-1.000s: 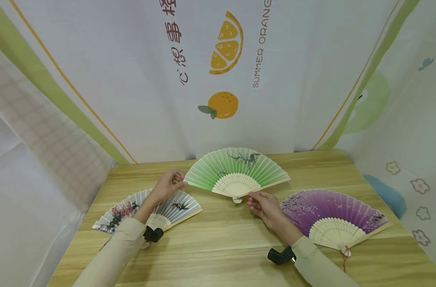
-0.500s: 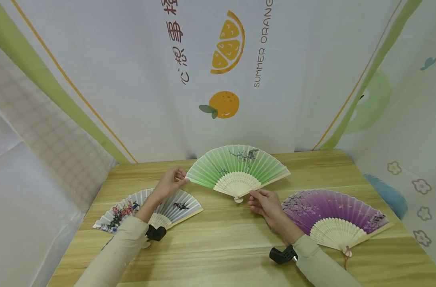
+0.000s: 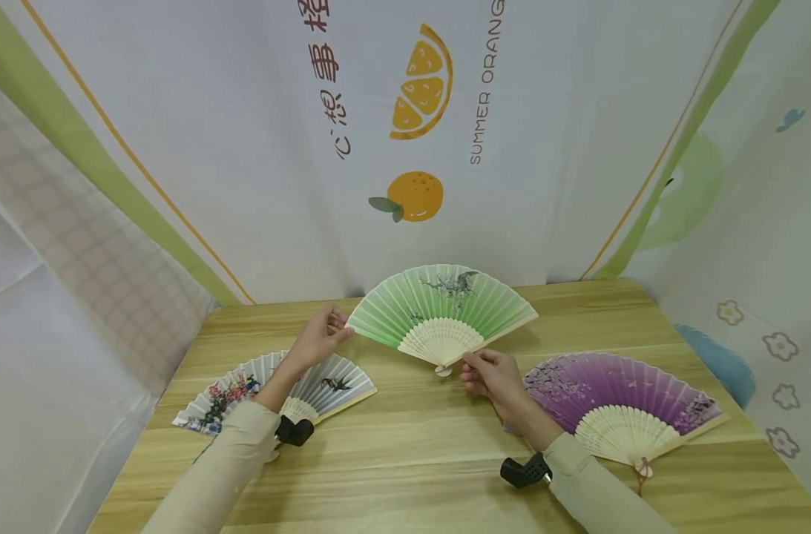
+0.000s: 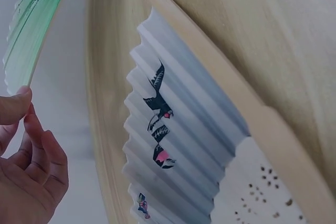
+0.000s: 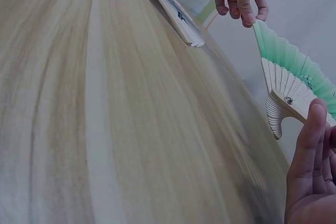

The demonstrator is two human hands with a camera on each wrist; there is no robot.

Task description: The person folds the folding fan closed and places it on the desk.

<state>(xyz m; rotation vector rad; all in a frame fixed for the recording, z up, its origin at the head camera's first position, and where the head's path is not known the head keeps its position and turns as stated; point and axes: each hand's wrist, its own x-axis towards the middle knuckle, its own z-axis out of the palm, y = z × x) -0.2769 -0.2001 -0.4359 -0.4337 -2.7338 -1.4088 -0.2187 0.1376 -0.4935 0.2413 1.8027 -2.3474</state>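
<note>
A green folding fan [image 3: 445, 297], spread wide with a dark branch print, is held up near the back of the table between both hands. My left hand [image 3: 317, 337] pinches its left outer corner between thumb and fingers, as the left wrist view also shows at the fan's edge [image 4: 39, 40]. Low on the right side, my right hand [image 3: 497, 382] grips the guard rib close to the pivot. Under my left forearm lies a spread white-grey folding fan [image 3: 338, 382] with flowers and swallows, partly covered by the sleeve. A spread purple folding fan [image 3: 605, 386] lies right of my right hand.
The fans are over a wooden table [image 3: 392, 460]. A white curtain [image 3: 271, 185] with orange prints hangs right behind its back edge. A red cord [image 3: 641, 482] trails from the purple fan's pivot. Each wrist carries a black camera mount [image 3: 525, 472].
The green fan has risen slightly and tilted up more toward the head camera, with both hands keeping their hold. The other two fans have stayed in place.
</note>
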